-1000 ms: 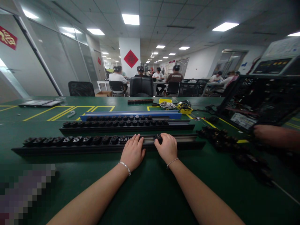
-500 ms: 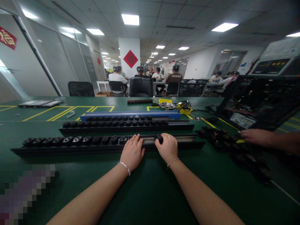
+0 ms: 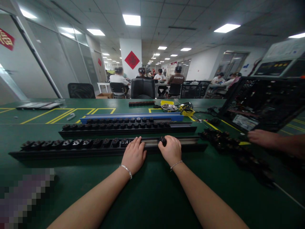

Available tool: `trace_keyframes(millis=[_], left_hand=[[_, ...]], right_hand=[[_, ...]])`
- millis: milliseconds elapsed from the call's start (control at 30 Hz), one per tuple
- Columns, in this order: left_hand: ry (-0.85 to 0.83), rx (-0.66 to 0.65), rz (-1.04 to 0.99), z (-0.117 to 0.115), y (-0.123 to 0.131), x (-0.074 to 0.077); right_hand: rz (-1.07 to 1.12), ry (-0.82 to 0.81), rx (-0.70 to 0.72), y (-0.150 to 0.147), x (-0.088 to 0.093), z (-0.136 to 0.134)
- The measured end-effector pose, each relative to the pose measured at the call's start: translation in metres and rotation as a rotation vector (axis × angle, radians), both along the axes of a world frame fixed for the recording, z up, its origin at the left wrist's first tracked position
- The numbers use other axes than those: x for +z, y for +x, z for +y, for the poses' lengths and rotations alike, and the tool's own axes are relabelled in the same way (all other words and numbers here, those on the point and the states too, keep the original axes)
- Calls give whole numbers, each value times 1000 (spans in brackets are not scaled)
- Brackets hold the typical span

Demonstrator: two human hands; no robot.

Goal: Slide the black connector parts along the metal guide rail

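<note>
"What fills the upper left of the frame?"
"Glass partitions, with bright ceiling lights across the top."
"And near upper center?"
"A white pillar bearing a red diamond; below, a black chair."

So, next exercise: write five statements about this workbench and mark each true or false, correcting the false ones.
1. The left hand rests on the nearest black rail; the right hand holds a small black module. True.
2. That rail is packed from end to end. False: bare rail shows between the hands.
3. The blue rail and metal bowl lie beyond the second black rail. True.
4. The left hand is clenched in a fist. False: its fingers are extended.
5. Another person's hand shows at the right. True.
</note>
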State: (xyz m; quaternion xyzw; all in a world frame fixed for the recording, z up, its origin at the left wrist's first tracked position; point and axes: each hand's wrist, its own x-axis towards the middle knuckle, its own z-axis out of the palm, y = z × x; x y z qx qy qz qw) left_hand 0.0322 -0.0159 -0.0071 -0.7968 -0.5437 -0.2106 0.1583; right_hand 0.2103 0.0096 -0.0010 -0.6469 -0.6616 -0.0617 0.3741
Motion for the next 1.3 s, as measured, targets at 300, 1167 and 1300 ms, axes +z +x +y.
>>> trace_keyframes(millis=[300, 1167, 1300], left_hand=[[2, -2, -1, 0, 1, 0], [15, -2, 0, -1, 2, 1], [15, -5, -2, -1, 2, 1]], right_hand=[[1, -10, -16, 3, 3, -1], [-8, 10, -45, 10, 1, -1], [-15, 5, -50, 12, 2, 0]])
